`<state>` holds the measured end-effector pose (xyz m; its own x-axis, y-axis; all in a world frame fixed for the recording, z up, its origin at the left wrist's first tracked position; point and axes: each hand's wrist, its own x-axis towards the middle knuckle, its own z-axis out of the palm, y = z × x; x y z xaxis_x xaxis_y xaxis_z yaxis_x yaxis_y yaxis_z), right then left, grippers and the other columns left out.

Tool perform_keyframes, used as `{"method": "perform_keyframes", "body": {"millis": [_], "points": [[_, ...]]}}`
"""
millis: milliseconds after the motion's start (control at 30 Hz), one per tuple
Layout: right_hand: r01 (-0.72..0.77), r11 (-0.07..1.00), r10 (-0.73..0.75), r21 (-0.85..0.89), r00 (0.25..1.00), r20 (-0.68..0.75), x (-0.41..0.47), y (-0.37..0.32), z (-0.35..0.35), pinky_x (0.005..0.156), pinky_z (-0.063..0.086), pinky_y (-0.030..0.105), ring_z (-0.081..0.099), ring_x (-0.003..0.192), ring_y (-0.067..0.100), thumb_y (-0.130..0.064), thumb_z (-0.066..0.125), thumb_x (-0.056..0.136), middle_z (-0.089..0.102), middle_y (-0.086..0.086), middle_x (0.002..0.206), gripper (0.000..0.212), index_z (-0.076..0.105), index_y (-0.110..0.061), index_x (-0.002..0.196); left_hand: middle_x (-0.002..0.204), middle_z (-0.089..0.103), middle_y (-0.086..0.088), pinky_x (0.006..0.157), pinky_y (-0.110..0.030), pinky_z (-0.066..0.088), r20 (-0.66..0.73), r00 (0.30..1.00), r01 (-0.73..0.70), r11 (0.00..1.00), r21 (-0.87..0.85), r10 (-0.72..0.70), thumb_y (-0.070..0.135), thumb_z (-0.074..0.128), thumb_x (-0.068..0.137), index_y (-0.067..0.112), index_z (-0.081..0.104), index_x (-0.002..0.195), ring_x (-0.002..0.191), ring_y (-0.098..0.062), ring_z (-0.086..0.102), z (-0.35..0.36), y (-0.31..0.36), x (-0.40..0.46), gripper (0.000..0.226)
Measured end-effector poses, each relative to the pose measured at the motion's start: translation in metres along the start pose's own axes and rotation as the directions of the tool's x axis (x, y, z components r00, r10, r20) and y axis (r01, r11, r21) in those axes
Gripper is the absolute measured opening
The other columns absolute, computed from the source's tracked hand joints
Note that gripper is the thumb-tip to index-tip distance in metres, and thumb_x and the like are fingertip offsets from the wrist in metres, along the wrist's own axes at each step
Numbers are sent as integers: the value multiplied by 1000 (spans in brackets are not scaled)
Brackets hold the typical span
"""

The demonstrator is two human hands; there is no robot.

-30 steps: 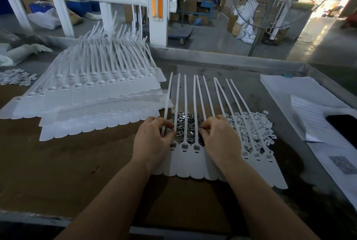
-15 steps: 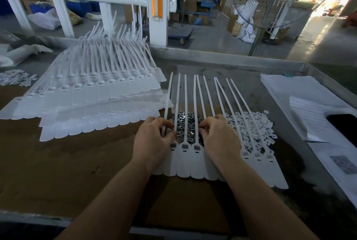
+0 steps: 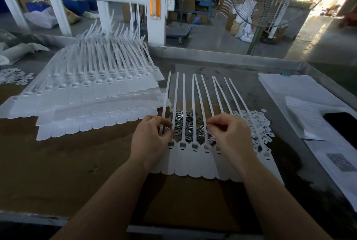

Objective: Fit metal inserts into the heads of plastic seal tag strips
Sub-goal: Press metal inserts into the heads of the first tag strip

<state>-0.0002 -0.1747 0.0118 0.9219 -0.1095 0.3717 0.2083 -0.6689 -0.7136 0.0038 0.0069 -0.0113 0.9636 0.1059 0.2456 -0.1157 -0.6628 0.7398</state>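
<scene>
A joined row of white seal tag strips (image 3: 194, 162) lies flat in front of me, tails fanning away. Under the tails sits a heap of small metal inserts (image 3: 185, 123), with a heap of small white plastic pieces (image 3: 257, 123) to its right. My left hand (image 3: 152, 143) has curled fingers over the leftmost strip heads, fingertips pinched together at the edge of the insert heap. My right hand (image 3: 229, 137) hovers over the middle strip heads with thumb and forefinger pinched. What each pinch holds is too small to see. Several heads between the hands show dark inserts.
A large stack of strip sheets (image 3: 92, 94) covers the table's left half. White paper sheets (image 3: 301, 102) and a dark phone (image 3: 343, 125) lie at the right. More small white pieces (image 3: 13, 76) sit far left. A raised metal rim (image 3: 222, 57) bounds the table's far side.
Both hands have lifted slightly off the strip heads and drawn their fingertips into pinches. The strips have not shifted.
</scene>
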Motion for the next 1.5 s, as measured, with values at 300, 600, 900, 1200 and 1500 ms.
{"method": "perform_keyframes", "body": {"millis": [300,600,900,1200,1500], "points": [[139,983,-141,-120,990,-9,-16,8,5,71,43,10,57,78,10,-8,66,84,64,-1,89,9,70,-10,91,100,45,12,79,-20,39,-9,1000,-13,999,33,13,28,64,86,26,65,102,93,-7,47,0,1,0,16],[170,970,-174,-172,985,-12,-18,11,6,79,42,18,57,88,14,-10,61,87,66,3,96,19,70,-9,104,98,44,14,73,-15,35,-7,1000,-5,1000,24,5,27,64,86,26,65,102,91,-4,46,0,2,-2,16],[144,978,-148,-147,989,-13,-19,12,5,77,37,10,55,88,12,-9,56,90,64,2,95,19,69,-9,104,100,45,12,78,-20,38,-5,1000,-4,1000,22,4,27,65,86,25,65,102,93,-6,47,-1,3,-2,17],[125,983,-131,-132,991,-36,-20,9,3,80,48,22,57,85,14,-3,59,87,62,2,96,16,69,-7,99,100,46,12,76,-18,37,-3,1000,-9,999,42,9,28,64,86,27,65,101,93,-7,48,-1,3,-1,15],[123,977,-128,-175,992,-21,-20,9,5,71,40,10,56,81,12,-9,63,86,59,-1,92,12,70,-9,96,102,46,10,78,-20,39,5,1000,-6,999,43,5,28,64,86,25,66,103,94,-8,48,-2,4,-1,17]]}}
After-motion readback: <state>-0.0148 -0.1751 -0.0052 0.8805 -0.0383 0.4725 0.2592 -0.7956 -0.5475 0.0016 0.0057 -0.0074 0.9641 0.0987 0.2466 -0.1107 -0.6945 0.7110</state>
